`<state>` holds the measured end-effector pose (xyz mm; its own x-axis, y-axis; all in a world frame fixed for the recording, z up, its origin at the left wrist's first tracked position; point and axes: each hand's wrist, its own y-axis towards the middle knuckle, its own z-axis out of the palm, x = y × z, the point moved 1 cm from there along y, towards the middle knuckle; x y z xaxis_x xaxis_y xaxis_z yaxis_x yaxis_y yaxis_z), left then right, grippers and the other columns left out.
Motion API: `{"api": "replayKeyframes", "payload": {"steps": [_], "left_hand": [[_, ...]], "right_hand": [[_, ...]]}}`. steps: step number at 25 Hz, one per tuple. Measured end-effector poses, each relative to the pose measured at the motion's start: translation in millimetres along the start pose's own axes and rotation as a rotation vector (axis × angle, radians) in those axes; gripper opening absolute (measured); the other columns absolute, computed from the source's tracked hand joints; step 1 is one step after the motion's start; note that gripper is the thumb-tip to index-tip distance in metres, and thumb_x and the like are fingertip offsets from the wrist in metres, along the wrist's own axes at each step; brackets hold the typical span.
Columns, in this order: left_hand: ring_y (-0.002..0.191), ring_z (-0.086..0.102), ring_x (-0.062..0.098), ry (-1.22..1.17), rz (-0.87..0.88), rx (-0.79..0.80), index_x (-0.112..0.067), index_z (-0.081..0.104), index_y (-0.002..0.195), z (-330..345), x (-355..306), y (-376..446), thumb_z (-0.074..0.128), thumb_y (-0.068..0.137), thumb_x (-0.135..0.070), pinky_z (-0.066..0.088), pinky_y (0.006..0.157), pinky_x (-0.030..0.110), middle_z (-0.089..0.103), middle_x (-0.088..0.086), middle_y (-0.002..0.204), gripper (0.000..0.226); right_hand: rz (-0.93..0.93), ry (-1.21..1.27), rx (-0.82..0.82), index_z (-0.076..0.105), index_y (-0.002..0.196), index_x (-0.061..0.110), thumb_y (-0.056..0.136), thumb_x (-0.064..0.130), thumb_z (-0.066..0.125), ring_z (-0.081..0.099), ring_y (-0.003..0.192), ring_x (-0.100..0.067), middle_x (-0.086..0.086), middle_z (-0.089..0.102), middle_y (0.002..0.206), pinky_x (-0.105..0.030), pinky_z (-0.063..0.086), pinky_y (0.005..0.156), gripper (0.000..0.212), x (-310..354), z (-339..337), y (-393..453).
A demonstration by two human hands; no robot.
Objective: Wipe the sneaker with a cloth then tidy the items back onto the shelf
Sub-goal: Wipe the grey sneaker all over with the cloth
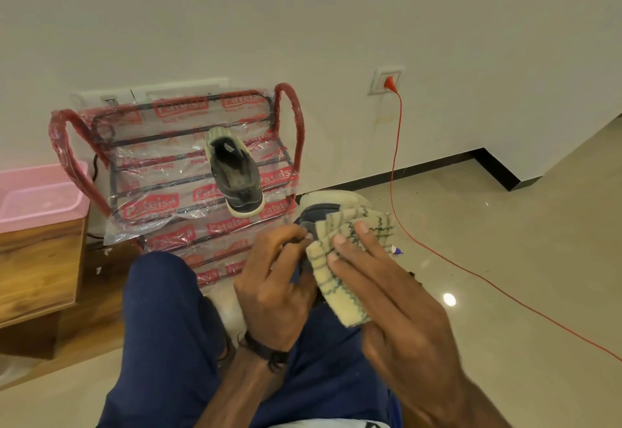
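A dark sneaker with a pale sole [319, 205] is held over my lap; most of it is hidden behind my hands and the cloth. My left hand [272, 279] grips its near side with curled fingers. My right hand [387, 293] presses a cream cloth with green checks [340, 276] against the shoe, straight fingers spread over the fabric, thumb hidden beneath. A second matching sneaker [235, 175] rests on the upper tier of the red shoe rack [289, 114], which is still wrapped in printed plastic.
A pink plastic tub [40, 195] sits on a wooden unit [37, 273] at the left. A red cable [397, 145] runs from a wall socket [387, 81] down across the tiled floor at the right. A small bottle tip [397, 250] shows beside the cloth.
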<state>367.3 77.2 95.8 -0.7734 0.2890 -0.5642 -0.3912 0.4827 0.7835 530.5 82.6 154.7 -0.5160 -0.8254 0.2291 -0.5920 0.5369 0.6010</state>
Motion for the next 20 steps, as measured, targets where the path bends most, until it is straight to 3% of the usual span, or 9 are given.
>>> {"api": "replayKeyframes", "payload": {"steps": [4, 8, 11, 15, 18, 20], "left_hand": [[0.084, 0.07, 0.023, 0.001, 0.032, 0.017, 0.002, 0.076, 0.082, 3.7, -5.7, -3.5, 0.074, 0.091, -0.006, 0.056, 0.072, 0.033, 0.07, 0.004, 0.103, 0.012], [0.081, 0.069, 0.021, -0.025, -0.004, 0.004, 0.002, 0.077, 0.082, 6.4, -3.8, -4.1, 0.071, 0.092, -0.006, 0.056, 0.069, 0.034, 0.072, 0.008, 0.092, 0.014], [0.074, 0.067, 0.022, 0.0, -0.005, 0.011, 0.0, 0.076, 0.08, 11.9, -6.1, -3.6, 0.073, 0.091, -0.003, 0.054, 0.063, 0.036, 0.071, 0.008, 0.084, 0.011], [0.075, 0.069, 0.022, -0.011, -0.019, 0.002, 0.0, 0.077, 0.083, 11.7, -2.6, -1.1, 0.066, 0.089, 0.001, 0.056, 0.062, 0.037, 0.072, 0.007, 0.085, 0.012], [0.071, 0.066, 0.023, 0.017, -0.012, 0.014, 0.0, 0.075, 0.079, 16.9, -4.5, -1.7, 0.078, 0.084, 0.003, 0.055, 0.062, 0.037, 0.07, 0.007, 0.08, 0.006], [0.076, 0.066, 0.022, -0.003, -0.024, 0.008, 0.001, 0.076, 0.083, 15.1, 0.7, -2.9, 0.078, 0.082, 0.004, 0.056, 0.068, 0.033, 0.07, 0.007, 0.084, 0.004]], "right_hand": [[0.06, -0.04, 0.06, 0.063, 0.131, 0.003, 0.089, -0.009, 0.057, 0.043, 0.143, -0.025, -0.01, 0.055, 0.144, -0.045, 0.051, 0.104, 0.045, -29.7, -2.8, 15.2], [-0.135, -0.115, 0.157, 0.067, 0.128, 0.004, 0.101, -0.001, 0.033, 0.043, 0.143, -0.026, -0.008, 0.055, 0.145, -0.042, 0.047, 0.109, 0.043, -33.1, -11.4, 8.4], [-0.034, -0.126, 0.14, 0.067, 0.128, 0.005, 0.095, -0.001, 0.038, 0.041, 0.144, -0.024, -0.008, 0.055, 0.145, -0.045, 0.053, 0.101, 0.044, -52.2, -13.6, 19.3], [-0.196, -0.16, 0.17, 0.064, 0.131, 0.007, 0.104, 0.003, 0.032, 0.042, 0.144, -0.026, -0.008, 0.053, 0.146, -0.041, 0.046, 0.11, 0.042, -44.8, -10.0, 4.9], [-0.014, -0.136, 0.147, 0.063, 0.132, 0.007, 0.101, 0.006, 0.033, 0.041, 0.144, -0.025, -0.008, 0.054, 0.147, -0.045, 0.055, 0.099, 0.043, -60.7, -5.4, 18.3], [-0.038, -0.128, 0.143, 0.064, 0.132, 0.005, 0.104, 0.007, 0.034, 0.039, 0.145, -0.026, -0.009, 0.053, 0.147, -0.044, 0.051, 0.105, 0.041, -50.5, -0.3, 9.2]]}}
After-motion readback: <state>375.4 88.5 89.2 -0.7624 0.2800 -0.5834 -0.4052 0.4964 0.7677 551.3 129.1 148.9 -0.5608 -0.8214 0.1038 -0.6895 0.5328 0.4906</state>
